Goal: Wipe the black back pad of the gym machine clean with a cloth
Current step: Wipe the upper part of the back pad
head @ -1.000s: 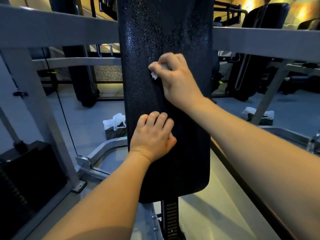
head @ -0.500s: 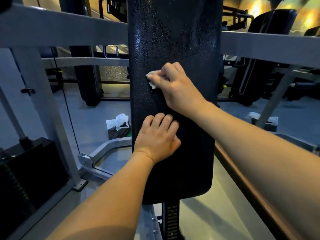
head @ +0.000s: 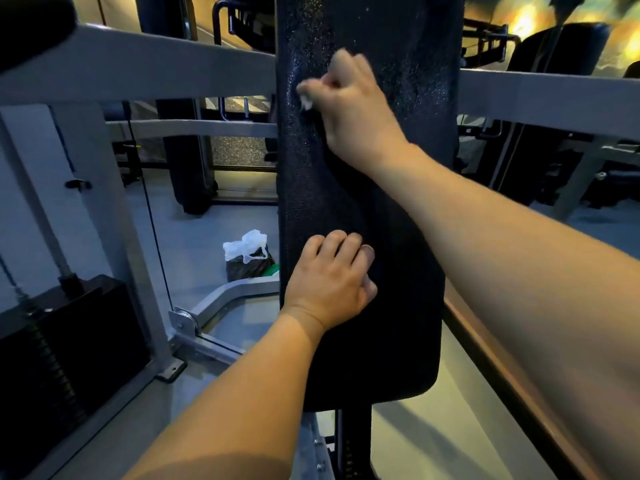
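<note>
Cloth (head: pixel 306 102) bunched under right hand (head: pixel 353 112), high on pad (head: pixel 398 209).

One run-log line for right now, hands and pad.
phase: wiping | right hand: white cloth pressed on upper back pad | left hand: braced on pad, lower down | lower pad: unwiped

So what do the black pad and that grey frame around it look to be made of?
Pad: probably vinyl or faux leather over padding; its black surface is pebbled and glints under the light. Frame: likely painted metal, with flat matte grey bars and bolted brackets.
</note>
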{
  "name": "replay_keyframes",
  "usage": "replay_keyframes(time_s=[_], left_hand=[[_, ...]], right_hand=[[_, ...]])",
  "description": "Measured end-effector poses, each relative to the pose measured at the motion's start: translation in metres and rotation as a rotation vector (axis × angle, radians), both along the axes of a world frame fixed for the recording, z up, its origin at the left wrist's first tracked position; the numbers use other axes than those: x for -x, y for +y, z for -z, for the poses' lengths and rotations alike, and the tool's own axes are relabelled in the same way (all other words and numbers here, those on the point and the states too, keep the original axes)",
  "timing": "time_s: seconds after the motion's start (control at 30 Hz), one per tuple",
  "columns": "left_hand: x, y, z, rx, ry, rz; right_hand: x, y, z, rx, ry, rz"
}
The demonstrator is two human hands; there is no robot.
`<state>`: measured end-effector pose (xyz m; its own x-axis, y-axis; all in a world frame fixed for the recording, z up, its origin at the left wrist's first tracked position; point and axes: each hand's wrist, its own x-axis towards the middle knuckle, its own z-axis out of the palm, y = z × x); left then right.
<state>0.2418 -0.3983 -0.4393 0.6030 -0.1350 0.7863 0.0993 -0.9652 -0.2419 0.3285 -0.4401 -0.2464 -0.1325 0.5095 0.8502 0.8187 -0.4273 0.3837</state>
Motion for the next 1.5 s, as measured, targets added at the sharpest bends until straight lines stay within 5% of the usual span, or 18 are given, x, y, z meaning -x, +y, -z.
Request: replay_keyframes(time_s=[0.1,0.3,0.5,0.7,0.93,1.2,1.4,1.5], left_hand=[[0.001,0.000,0.000,-0.010,0.020,0.007],[-0.002,0.000,0.001,-0.020,-0.005,-0.004],[0.002,0.001,0.000,-0.018,0.047,-0.014],[0.000,0.002,0.001,-0.020,0.027,-0.008],[0.003,0.001,0.000,-0.036,0.012,-0.015],[-0.002,0.000,0.003,-0.041,-0.072,0.015],[-0.003,0.000,0.005,-0.033,-0.070,0.009],[-0.004,0.000,0.005,-0.042,-0.091,0.026]], right_hand=[[0.001,0.011,-0.008,-0.148,0.140,0.032],[0.012,-0.009,0.030,0.252,-0.075,-0.105],[0.011,0.027,-0.003,-0.058,0.103,0.003],[0.024,0.000,0.051,0.258,-0.065,-0.123],[0.021,0.012,0.032,0.026,0.086,-0.071],[0.002,-0.047,0.055,0.380,-0.039,-0.160],[-0.002,-0.040,0.054,0.027,0.079,-0.105],[0.005,-0.033,0.056,0.124,0.028,-0.128]])
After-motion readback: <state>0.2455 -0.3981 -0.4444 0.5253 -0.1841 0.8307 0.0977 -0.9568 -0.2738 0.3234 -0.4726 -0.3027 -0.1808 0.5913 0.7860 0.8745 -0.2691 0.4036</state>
